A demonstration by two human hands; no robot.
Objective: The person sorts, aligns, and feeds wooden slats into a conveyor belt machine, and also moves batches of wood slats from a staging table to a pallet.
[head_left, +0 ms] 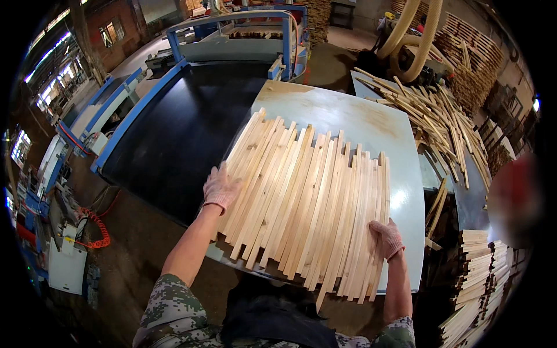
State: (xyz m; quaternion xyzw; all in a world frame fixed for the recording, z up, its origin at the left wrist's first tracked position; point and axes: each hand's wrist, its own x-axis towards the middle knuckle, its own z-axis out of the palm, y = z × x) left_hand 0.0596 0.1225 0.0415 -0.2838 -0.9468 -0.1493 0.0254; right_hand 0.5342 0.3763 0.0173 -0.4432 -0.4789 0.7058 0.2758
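A wide row of pale wooden strips [307,197] lies side by side on a smooth light-grey tabletop [400,185], their near ends uneven and jutting past its front edge. Against the row's left side rests my left hand [222,188], in a light knit glove, fingers stretched out and apart over the outermost strips. My right hand [387,238], gloved the same way, grips the row's right edge near its front, with fingers curled onto the last strips. Its fingertips are partly hidden. The strips lie flat between both hands.
A black conveyor belt [185,104] with a blue frame [139,116] adjoins the tabletop on the left. Loose strips [441,122] lie heaped at the right, near thick beige hoses [426,43]. Stacked strips [476,284] stand at lower right. A red coiled hose [98,229] hangs at left.
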